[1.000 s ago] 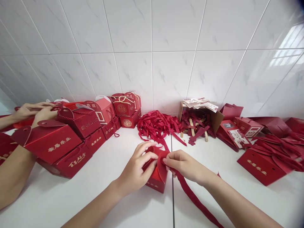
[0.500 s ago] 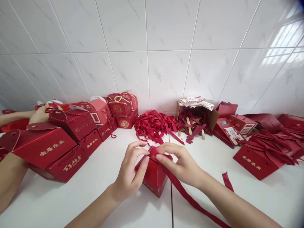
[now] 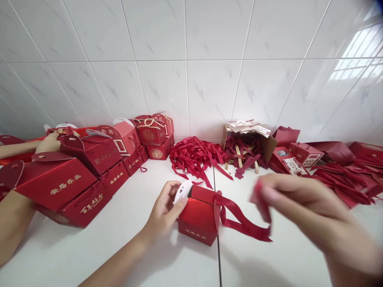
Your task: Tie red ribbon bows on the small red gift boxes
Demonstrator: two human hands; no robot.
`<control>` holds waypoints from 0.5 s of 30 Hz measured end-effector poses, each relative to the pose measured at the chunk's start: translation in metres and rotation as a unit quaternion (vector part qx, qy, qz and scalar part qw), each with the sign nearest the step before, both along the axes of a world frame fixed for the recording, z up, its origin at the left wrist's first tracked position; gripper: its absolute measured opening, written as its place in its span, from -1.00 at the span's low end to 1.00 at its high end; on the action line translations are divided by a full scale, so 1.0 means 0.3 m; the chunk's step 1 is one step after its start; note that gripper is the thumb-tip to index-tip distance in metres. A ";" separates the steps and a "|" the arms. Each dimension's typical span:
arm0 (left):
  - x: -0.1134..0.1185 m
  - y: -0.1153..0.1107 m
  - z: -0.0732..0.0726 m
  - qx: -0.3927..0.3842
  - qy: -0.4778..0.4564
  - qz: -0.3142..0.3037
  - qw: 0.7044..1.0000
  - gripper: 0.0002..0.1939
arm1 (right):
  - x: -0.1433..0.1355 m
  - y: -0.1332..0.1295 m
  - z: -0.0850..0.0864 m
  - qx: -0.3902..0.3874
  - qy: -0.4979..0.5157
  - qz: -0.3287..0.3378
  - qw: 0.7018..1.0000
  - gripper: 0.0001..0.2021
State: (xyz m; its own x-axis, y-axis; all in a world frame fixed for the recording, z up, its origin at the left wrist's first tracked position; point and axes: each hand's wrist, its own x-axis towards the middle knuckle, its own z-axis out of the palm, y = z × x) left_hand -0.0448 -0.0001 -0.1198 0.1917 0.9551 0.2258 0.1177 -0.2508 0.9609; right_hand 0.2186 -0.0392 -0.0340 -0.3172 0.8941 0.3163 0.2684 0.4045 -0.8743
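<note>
A small red gift box (image 3: 197,223) with gold lettering stands on the white table in front of me. My left hand (image 3: 164,207) grips its left flap, whose white inner face shows, with the thumb at the front. From the right flap a red ribbon (image 3: 242,229) runs out to the right in two strands. Raised to the right of the box and blurred by motion, my right hand (image 3: 302,211) pinches part of this ribbon between thumb and fingers.
Behind the box lie a heap of red ribbons (image 3: 196,155) and an open carton (image 3: 271,149) of tags. Stacked gift boxes (image 3: 56,181) fill the left, where another person's arm (image 3: 14,227) reaches in. More red boxes (image 3: 332,155) lie at the right.
My right hand has moved from the box top out to the right, drawing the ribbon along. My left hand has closed on the left flap, and the box has turned and stands more open.
</note>
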 end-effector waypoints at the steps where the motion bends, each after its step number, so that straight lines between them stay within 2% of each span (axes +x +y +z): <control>1: 0.005 -0.006 0.002 -0.009 -0.018 -0.021 1.000 -0.81 | -0.052 0.016 -0.011 -0.009 -0.024 0.025 0.999 -0.63; 4: 0.022 -0.025 0.004 -0.023 -0.053 -0.074 0.996 -0.78 | -0.178 0.074 -0.078 0.038 -0.087 0.024 0.995 -0.67; 8: 0.037 -0.048 0.003 -0.038 -0.061 -0.123 0.990 -0.74 | -0.238 0.113 -0.169 0.071 -0.156 0.047 0.984 -0.77; 11: 0.040 -0.054 0.002 -0.045 -0.058 -0.138 0.988 -0.73 | -0.236 0.111 -0.189 0.068 -0.187 0.061 0.978 -0.77; 15: 0.038 -0.053 -0.003 -0.056 -0.059 -0.142 0.987 -0.74 | -0.230 0.108 -0.184 0.071 -0.196 0.074 0.975 -0.77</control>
State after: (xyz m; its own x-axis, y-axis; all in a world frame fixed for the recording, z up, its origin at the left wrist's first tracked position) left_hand -0.0333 -0.0159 -0.1206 0.4341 0.8867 0.1593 -0.0558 -0.1500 0.9871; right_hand 0.1495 -0.0069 -0.0891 -0.5612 0.7850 0.2623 0.4994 0.5738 -0.6491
